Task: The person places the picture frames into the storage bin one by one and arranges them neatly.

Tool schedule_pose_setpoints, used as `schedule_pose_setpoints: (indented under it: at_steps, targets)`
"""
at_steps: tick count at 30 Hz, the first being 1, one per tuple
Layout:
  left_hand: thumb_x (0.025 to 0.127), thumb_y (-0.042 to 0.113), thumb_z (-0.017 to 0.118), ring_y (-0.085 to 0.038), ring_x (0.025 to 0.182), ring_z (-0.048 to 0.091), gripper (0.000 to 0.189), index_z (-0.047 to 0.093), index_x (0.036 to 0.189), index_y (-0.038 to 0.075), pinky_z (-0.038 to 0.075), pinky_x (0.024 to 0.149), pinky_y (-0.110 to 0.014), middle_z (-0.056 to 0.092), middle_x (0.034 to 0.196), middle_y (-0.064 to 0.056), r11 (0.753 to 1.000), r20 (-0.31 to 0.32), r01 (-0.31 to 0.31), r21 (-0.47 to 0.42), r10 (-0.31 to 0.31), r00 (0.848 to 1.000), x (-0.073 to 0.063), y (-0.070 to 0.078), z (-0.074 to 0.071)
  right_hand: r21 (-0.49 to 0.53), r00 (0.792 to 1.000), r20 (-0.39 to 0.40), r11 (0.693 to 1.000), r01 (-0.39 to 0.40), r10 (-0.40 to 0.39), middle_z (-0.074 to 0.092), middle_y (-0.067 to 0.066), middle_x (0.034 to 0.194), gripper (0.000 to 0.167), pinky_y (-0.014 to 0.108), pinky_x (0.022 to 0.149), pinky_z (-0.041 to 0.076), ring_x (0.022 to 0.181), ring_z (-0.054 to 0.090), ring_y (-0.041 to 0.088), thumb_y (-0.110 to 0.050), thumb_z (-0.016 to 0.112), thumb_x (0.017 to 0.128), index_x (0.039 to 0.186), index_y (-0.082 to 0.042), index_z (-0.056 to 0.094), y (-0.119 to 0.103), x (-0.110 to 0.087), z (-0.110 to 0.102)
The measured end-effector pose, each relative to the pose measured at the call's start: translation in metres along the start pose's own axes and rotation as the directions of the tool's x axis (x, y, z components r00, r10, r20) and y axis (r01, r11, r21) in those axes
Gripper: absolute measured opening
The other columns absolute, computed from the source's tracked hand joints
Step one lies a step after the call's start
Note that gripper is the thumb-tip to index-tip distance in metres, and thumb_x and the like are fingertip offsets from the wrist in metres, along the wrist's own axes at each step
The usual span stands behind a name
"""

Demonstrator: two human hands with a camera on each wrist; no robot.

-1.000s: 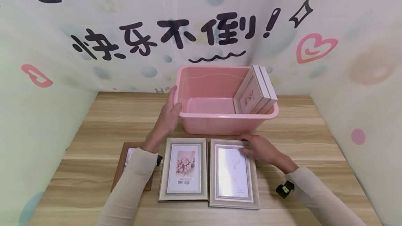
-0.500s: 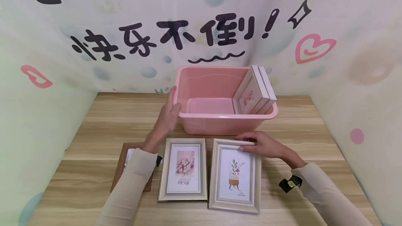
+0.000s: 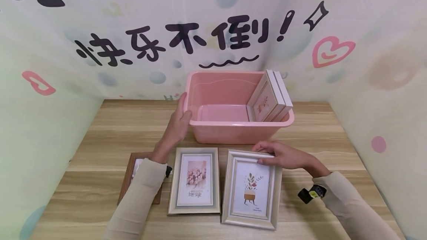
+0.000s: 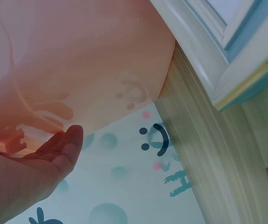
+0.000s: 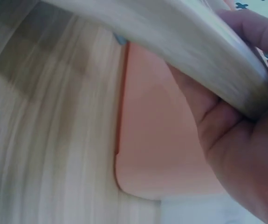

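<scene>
My right hand [image 3: 283, 155] pinches the top right corner of a pale picture frame [image 3: 251, 188] with a potted-plant print, thumb on the front and fingers behind. Its far end is tilted up off the table; the right wrist view shows the frame edge [image 5: 185, 46] between thumb and fingers. My left hand [image 3: 176, 127] grips the left rim of a pink plastic bin [image 3: 230, 133], and in the left wrist view its fingers lie against the bin wall [image 4: 92, 56]. Two or more white-edged picture frames [image 3: 269, 97] lean upright at the bin's right end.
A cream picture frame [image 3: 195, 182] with a flower print lies flat left of the held one. Farther left, a brown wooden frame [image 3: 126, 180] is partly under my left forearm. Behind the bin hangs a printed cloth [image 3: 140, 80].
My right hand has taken hold of the plant-print frame, raised its far end and drawn it slightly right and nearer. The left hand stays on the bin.
</scene>
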State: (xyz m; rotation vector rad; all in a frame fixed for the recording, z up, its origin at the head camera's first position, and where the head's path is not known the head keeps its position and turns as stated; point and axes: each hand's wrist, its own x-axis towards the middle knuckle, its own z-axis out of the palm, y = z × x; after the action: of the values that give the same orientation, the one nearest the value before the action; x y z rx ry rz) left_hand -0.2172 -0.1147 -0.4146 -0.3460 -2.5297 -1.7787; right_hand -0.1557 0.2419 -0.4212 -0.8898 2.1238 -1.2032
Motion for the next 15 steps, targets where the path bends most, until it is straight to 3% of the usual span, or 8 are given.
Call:
schedule_pose_setpoints:
  at_steps: [7, 12, 15]
  targets:
    - [0.101, 0.02, 0.032, -0.033, 0.109, 0.05, 0.065, 0.007, 0.16, 0.017, 0.034, 0.105, -0.046, 0.038, 0.152, -0.024, 1.0, -0.002, 0.0, 0.01, 0.0, 1.0, -0.001, 0.001, 0.0, -0.09, 0.997, 0.036, 0.994, 0.07, -0.067, 0.063, 0.013, 0.119, 0.047, 0.033, 0.075, 0.058, 0.089, 0.068, 0.012, -0.012, 0.058, 0.099, 0.145, -0.004, 0.047, -0.021, -0.008, -0.006]
    - [0.101, 0.02, 0.032, -0.03, 0.112, 0.048, 0.065, 0.007, 0.161, 0.019, 0.034, 0.106, -0.046, 0.037, 0.153, -0.022, 1.0, -0.002, 0.006, 0.011, -0.006, 1.0, -0.001, 0.002, 0.0, -0.146, 0.998, 0.001, 0.988, 0.055, -0.055, 0.066, 0.009, 0.113, 0.048, 0.032, 0.073, 0.059, 0.088, 0.068, 0.011, -0.014, 0.057, 0.1, 0.146, -0.008, 0.048, -0.041, -0.014, -0.01]
    - [0.101, 0.019, 0.032, -0.03, 0.092, 0.05, 0.065, 0.006, 0.161, 0.019, 0.037, 0.104, -0.045, 0.045, 0.144, -0.025, 1.0, 0.0, 0.007, 0.008, -0.007, 1.0, -0.001, 0.001, 0.0, -0.137, 0.998, -0.022, 0.989, 0.053, -0.057, 0.069, 0.009, 0.108, 0.048, 0.033, 0.069, 0.059, 0.085, 0.07, 0.012, -0.011, 0.057, 0.1, 0.146, -0.005, 0.047, -0.053, -0.017, -0.014]
